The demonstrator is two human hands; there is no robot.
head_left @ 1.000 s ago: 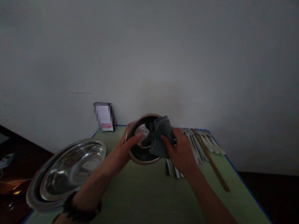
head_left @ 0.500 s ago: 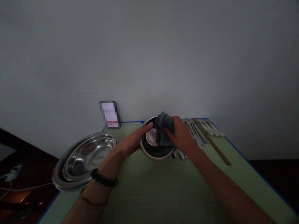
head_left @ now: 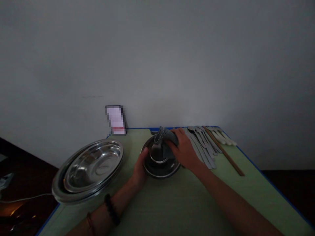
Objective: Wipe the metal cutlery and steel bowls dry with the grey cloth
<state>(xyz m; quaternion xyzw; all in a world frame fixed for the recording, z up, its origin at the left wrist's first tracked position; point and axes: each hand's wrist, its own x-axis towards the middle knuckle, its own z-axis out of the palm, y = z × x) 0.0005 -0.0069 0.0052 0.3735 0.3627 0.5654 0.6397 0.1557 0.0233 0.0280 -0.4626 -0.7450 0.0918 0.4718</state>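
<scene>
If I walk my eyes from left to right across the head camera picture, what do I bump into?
White cable → nested metal basins → left hand → metal bowl → right hand → metal cutlery → wooden chopsticks.

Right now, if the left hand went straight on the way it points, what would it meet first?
The bowl, apparently: the left hand is at its rim, thumb over the edge. Beyond that, depth is unclear.
</scene>
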